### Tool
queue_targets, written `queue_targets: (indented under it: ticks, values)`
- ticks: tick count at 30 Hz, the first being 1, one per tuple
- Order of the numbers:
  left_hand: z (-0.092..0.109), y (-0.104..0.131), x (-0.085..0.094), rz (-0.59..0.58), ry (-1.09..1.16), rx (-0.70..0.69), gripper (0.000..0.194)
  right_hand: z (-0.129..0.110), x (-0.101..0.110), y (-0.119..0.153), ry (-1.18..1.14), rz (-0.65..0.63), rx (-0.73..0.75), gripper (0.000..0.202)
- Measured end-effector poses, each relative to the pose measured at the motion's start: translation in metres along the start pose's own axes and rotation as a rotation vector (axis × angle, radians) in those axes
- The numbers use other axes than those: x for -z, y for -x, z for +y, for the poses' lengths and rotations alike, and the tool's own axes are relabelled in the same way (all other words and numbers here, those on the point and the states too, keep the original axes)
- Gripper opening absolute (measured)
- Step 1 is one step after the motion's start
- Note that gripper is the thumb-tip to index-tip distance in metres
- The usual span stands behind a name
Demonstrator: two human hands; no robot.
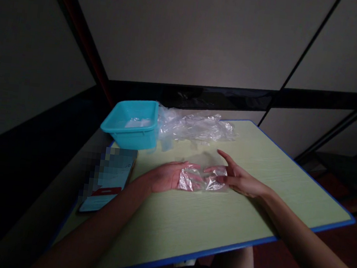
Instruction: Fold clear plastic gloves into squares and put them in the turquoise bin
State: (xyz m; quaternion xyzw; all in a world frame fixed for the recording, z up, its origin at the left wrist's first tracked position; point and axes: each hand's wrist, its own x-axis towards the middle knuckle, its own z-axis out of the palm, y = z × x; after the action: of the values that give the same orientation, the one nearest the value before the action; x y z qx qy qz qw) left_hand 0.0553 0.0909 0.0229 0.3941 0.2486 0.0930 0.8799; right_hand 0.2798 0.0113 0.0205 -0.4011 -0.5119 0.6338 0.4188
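Note:
A small clear plastic bag (204,182) lies between my two hands over the middle of the table. My left hand (173,176) is palm up with its fingers stretched under or behind the bag's left part, seen through the plastic. At the bag's right end, my right hand (236,177) has its thumb and some fingers on the plastic, pinching it, while the index finger points up and away. The bag looks shiny and crinkled; whether anything is inside cannot be made out.
A turquoise basket (135,135) with whitish items inside stands at the back left. Beside it lies a heap of clear plastic bags (198,127). A phone (110,180) rests at the left edge of the pale green, blue-edged table (200,227). Cabinet panels (189,36) rise behind.

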Motion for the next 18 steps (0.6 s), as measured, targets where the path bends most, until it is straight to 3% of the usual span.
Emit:
queue_targets:
  ticks: [3,13,18]
  values:
    - [-0.002,-0.001,-0.003,-0.052,0.044,-0.022,0.041,-0.004,-0.006,0.001,-0.065,-0.025,-0.002,0.096]
    - [-0.004,0.005,-0.003,-0.051,0.062,0.014,0.044,0.0,-0.002,0.003,-0.142,-0.13,-0.036,0.095]
    - [-0.006,0.01,-0.007,0.031,0.07,0.023,0.042,-0.006,0.002,0.003,-0.115,-0.009,-0.024,0.078]
